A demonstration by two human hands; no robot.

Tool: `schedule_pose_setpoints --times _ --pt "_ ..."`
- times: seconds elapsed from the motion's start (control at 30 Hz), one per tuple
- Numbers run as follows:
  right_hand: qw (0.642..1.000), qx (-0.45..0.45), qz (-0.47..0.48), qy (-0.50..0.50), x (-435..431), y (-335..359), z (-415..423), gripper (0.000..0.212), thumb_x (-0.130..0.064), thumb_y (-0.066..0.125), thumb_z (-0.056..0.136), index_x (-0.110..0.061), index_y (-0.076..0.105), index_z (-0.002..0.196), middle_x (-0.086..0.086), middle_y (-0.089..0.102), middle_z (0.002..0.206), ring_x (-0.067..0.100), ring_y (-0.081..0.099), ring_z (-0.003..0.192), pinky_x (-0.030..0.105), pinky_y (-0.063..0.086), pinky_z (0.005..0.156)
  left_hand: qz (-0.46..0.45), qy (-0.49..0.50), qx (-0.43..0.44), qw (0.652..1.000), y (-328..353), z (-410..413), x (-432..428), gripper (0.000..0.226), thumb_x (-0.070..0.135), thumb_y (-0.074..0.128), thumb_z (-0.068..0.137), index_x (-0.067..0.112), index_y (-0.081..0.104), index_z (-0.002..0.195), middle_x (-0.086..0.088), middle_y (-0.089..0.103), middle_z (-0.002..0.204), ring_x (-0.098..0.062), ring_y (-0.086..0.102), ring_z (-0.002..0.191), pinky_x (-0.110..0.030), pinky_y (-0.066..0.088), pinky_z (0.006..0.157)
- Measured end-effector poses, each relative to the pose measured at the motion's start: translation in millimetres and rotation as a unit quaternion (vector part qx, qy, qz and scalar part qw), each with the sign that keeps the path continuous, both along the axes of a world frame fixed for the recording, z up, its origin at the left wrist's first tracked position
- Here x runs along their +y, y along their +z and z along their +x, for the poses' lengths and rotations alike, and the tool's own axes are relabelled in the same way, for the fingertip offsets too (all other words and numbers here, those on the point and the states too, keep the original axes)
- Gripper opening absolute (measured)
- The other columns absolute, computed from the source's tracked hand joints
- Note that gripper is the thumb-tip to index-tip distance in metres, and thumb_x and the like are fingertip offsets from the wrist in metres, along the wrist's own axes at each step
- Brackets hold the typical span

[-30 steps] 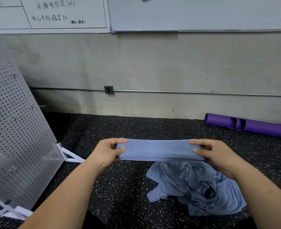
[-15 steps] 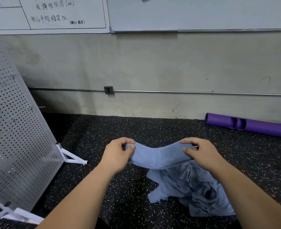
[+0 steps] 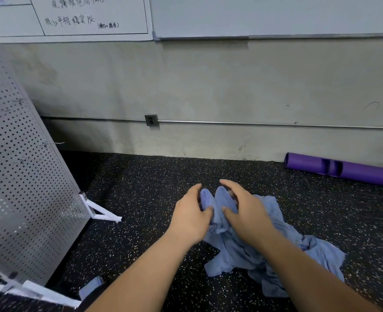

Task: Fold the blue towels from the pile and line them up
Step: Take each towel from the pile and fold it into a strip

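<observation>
left grip (image 3: 189, 218): curled round the left end of a towel (image 3: 220, 200), thumb (image 3: 208, 210) on the near side, fingers over the far side
right grip (image 3: 246, 215): curled round the towel's right end, thumb (image 3: 227, 211) near side, fingers arched over the top
grips together: side by side, nearly touching, only a narrow gap of cloth between the thumbs
towel: blue, bent double, its two ends upright and pressed close between the grips; the middle sags toward the pile (image 3: 233, 255)
towel vs pile: cannot tell where the held cloth stops and the pile starts
pile: crumpled blue towels on the floor (image 3: 141, 188), under the right forearm, spreading to the right and toward the camera
second towel (image 3: 91, 286): small blue folded piece, on the floor at lower left, well apart from the pile, partly hidden by the left arm
floor: black, white-speckled
pegboard (image 3: 24, 176): grey, perforated, leaning at left on white feet (image 3: 104, 213)
tube (image 3: 348, 171): purple, lying along the wall (image 3: 208, 86) at far right
wall: grey, with a pipe (image 3: 253, 123) and a socket box (image 3: 151, 120)
whiteboards (image 3: 276, 14): above, left one with handwriting
</observation>
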State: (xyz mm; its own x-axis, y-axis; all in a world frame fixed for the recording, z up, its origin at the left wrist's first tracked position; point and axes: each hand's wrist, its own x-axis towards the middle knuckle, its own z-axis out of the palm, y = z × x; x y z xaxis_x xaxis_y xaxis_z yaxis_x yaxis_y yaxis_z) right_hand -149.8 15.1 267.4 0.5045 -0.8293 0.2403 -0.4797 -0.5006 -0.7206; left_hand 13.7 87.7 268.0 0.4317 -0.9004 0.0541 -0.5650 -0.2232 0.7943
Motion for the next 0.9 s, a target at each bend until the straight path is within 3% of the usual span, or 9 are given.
schedule_pose_setpoints --times 0.13,0.3,0.4,0.5,0.6,0.7,0.77,0.83,0.9 --pt "1.000 -0.020 0.011 -0.013 7 -3 8 0.075 -0.019 0.069 0.091 -0.043 0.039 0.156 -0.013 0.068 0.127 0.009 0.068 0.110 0.043 0.056 0.099 -0.021 0.019 0.016 0.999 -2 -2 -1 0.047 0.021 0.072 0.097 0.026 0.059 0.142 0.012 0.069 0.128 -0.004 0.064 0.111 -0.013 0.045 0.090" --pt "0.998 -0.050 0.031 -0.021 13 -1 13 0.078 -0.013 0.071 0.092 -0.037 0.039 0.159 -0.023 0.068 0.127 -0.005 0.065 0.111 0.030 0.056 0.097 -0.054 0.052 0.138 0.988 6 -5 -1 0.022 0.032 0.066 0.101 0.029 0.063 0.122 0.013 0.071 0.108 -0.007 0.069 0.101 -0.035 0.056 0.095" --pt "0.994 -0.084 0.075 0.011 19 -1 17 0.075 -0.005 0.063 0.095 -0.035 0.038 0.159 -0.024 0.067 0.133 -0.006 0.066 0.112 0.029 0.055 0.101 -0.096 0.106 0.231 0.962 12 -4 2 0.030 0.050 0.071 0.096 0.025 0.062 0.111 0.005 0.070 0.104 -0.007 0.068 0.091 -0.032 0.057 0.084" --pt "0.984 -0.131 0.106 0.053 21 3 17 0.070 0.011 0.049 0.098 -0.025 0.042 0.158 -0.017 0.072 0.131 0.000 0.066 0.119 0.024 0.051 0.103 -0.118 0.147 0.273 0.943 14 4 3 0.031 0.040 0.079 0.093 0.020 0.061 0.108 -0.001 0.068 0.099 -0.009 0.063 0.079 -0.025 0.050 0.070" --pt "0.972 -0.204 0.114 0.025 15 10 15 0.057 0.014 0.050 0.098 -0.020 0.057 0.144 -0.006 0.078 0.119 0.009 0.072 0.114 0.033 0.056 0.102 -0.124 0.146 0.299 0.935 15 11 3 0.023 0.032 0.077 0.090 0.024 0.061 0.105 -0.009 0.068 0.102 -0.017 0.061 0.079 -0.039 0.054 0.074" --pt "0.968 -0.213 0.094 -0.090 3 16 7 0.040 -0.010 0.065 0.102 -0.025 0.061 0.139 -0.009 0.070 0.126 0.004 0.067 0.115 0.035 0.055 0.106 -0.125 0.117 0.327 0.929 17 12 5 0.015 0.026 0.069 0.092 0.025 0.061 0.105 -0.015 0.069 0.108 -0.022 0.063 0.081 -0.048 0.058 0.072" --pt "0.950 -0.235 0.164 -0.126 -3 15 4 0.048 -0.037 0.068 0.102 -0.028 0.054 0.148 -0.008 0.064 0.135 0.007 0.062 0.122 0.035 0.051 0.106 -0.126 0.085 0.348 0.925 20 11 6 0.011 0.019 0.063 0.098 0.020 0.060 0.108 -0.013 0.067 0.102 -0.021 0.062 0.081 -0.045 0.059 0.069" --pt "0.897 -0.311 0.289 -0.124 -9 13 4 0.050 -0.049 0.066 0.101 -0.027 0.057 0.145 -0.004 0.066 0.133 0.014 0.065 0.122 0.039 0.054 0.102 -0.118 0.054 0.359 0.924 24 7 8 0.010 0.014 0.057 0.101 0.016 0.060 0.110 -0.010 0.062 0.096 -0.020 0.059 0.081 -0.039 0.055 0.069" --pt "0.853 -0.364 0.361 -0.098 -12 12 5 0.037 -0.045 0.066 0.102 -0.023 0.070 0.131 0.004 0.073 0.127 0.021 0.070 0.118 0.045 0.061 0.096 -0.104 0.043 0.367 0.923 26 6 12 0.011 0.013 0.055 0.100 0.015 0.061 0.109 -0.008 0.061 0.096 -0.020 0.059 0.083 -0.037 0.054 0.069"
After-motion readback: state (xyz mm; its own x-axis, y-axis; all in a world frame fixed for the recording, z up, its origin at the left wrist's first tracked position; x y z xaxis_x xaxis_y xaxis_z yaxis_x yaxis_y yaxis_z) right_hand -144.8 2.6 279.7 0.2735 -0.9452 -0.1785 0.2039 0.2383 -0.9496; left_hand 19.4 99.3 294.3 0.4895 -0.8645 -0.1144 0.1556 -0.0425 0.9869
